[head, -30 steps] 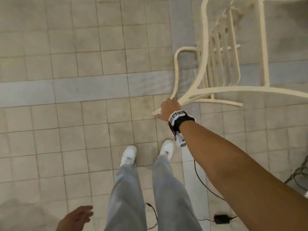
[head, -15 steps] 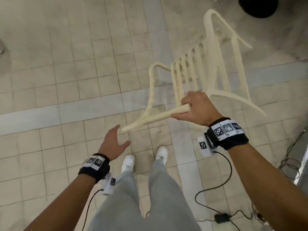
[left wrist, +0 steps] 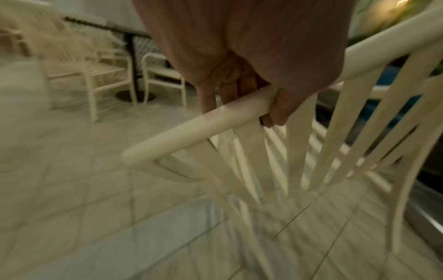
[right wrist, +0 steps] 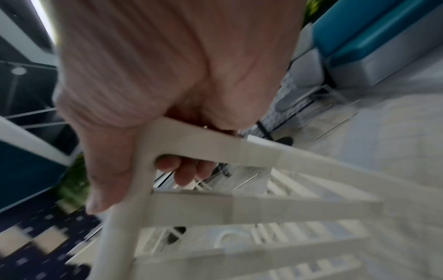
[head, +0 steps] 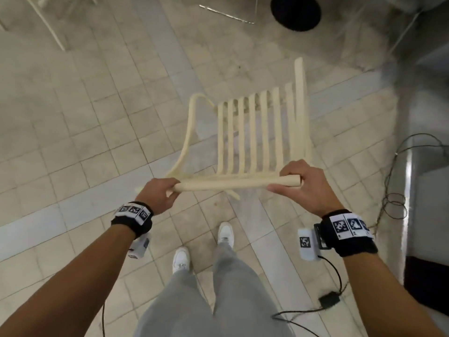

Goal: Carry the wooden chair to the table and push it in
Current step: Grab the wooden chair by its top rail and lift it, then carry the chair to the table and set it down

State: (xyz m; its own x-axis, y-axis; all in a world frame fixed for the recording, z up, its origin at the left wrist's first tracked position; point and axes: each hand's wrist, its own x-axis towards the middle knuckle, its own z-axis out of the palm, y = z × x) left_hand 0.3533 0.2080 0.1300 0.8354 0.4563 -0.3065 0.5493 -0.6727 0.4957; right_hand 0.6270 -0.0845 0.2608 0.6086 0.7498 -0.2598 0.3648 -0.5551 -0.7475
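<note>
A cream slatted wooden chair (head: 252, 132) hangs tilted above the tiled floor, its back slats running away from me. My left hand (head: 165, 193) grips the left end of its round top rail (head: 233, 184), and my right hand (head: 303, 186) grips the right end. The left wrist view shows my left hand (left wrist: 242, 89) curled round the rail of the chair (left wrist: 215, 117). In the right wrist view my right hand (right wrist: 167, 147) wraps the chair's corner (right wrist: 239, 208). The table's black round base (head: 295, 13) lies ahead; its black post (left wrist: 130, 56) shows among other chairs.
Other cream chairs (left wrist: 95, 75) stand around the table, with a chair leg (head: 53, 32) at the top left. Black cables (head: 393, 190) and an adapter (head: 329, 300) lie on the floor at right, beside a metal-edged threshold (head: 410, 190). Blue cushioned seating (right wrist: 374, 37) is nearby.
My left hand rose from my side and took hold of the rail's left end. The chair swung round squarely in front of me, and the table's base came into view ahead.
</note>
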